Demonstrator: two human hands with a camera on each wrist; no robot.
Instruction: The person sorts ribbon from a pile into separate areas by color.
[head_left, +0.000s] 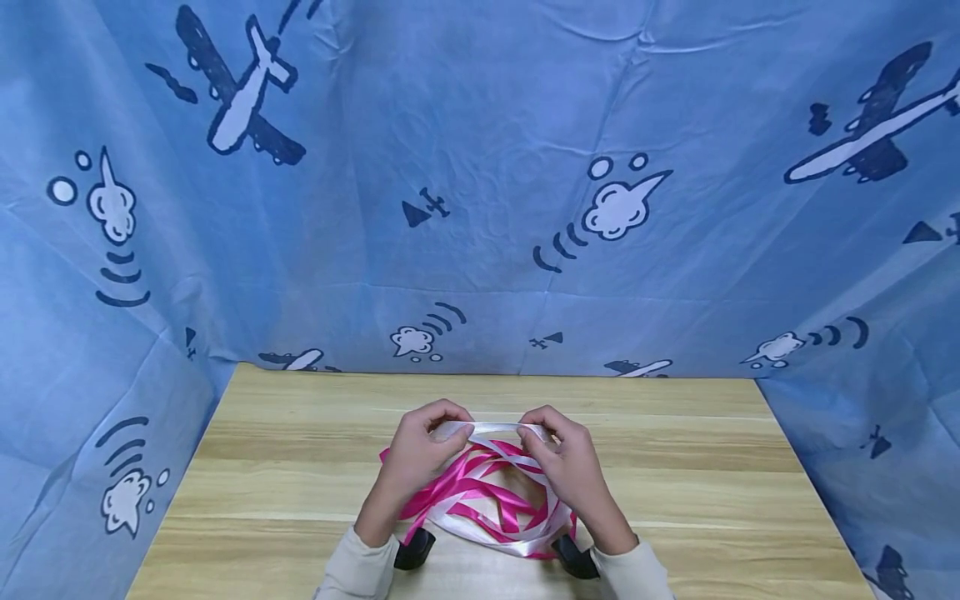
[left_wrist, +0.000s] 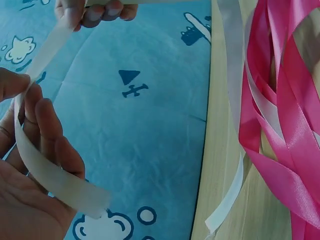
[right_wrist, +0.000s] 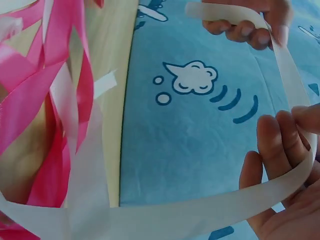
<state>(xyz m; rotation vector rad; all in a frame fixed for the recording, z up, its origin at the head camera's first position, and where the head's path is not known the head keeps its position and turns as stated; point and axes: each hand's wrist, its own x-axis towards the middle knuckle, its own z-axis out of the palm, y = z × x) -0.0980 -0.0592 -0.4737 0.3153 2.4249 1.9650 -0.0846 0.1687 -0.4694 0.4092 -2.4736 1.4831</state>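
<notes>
A white ribbon is stretched between both hands above the table. My left hand pinches it between thumb and fingers; in the left wrist view the short free end of the white ribbon hangs across that left palm. My right hand pinches the same ribbon a short way along, and in the right wrist view the white ribbon runs on past that hand toward the heap. Just below the hands lies a loose tangle of pink ribbon and white ribbon.
The light wood table carries the ribbon heap near its front. Blue cloth printed with planes and clouds hangs behind and at both sides. A black wrist device sits at the left wrist, and another black device at the right.
</notes>
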